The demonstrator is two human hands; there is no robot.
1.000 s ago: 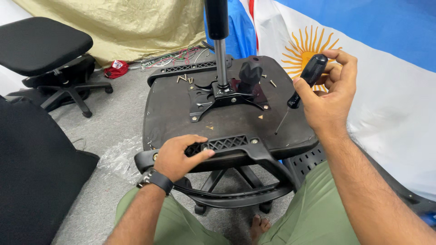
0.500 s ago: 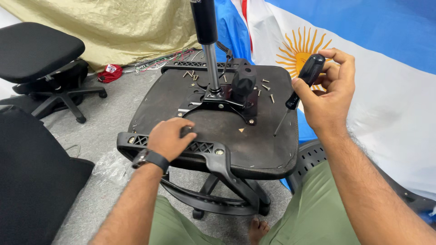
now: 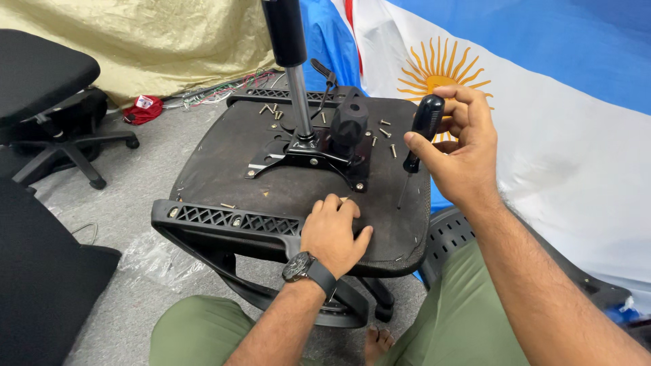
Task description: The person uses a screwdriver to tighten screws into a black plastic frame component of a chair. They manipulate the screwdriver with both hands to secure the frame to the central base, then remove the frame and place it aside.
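An upturned office chair seat lies in front of me, its underside up, with a metal mechanism plate and a gas cylinder standing at its middle. My left hand, with a black watch on the wrist, rests flat on the near edge of the seat next to the black armrest bracket. My right hand holds a black-handled screwdriver upright, its tip just above the seat's right side. Several loose screws lie on the seat near the mechanism.
Another black office chair stands at the left. A red object and wires lie on the grey floor by a yellowish tarp. A blue-and-white cloth with a sun emblem hangs at the right. A black plastic part sits beside my right knee.
My left hand has let go of the armrest bracket and moved right onto the seat's near edge. The seat has turned slightly. My right hand keeps the screwdriver.
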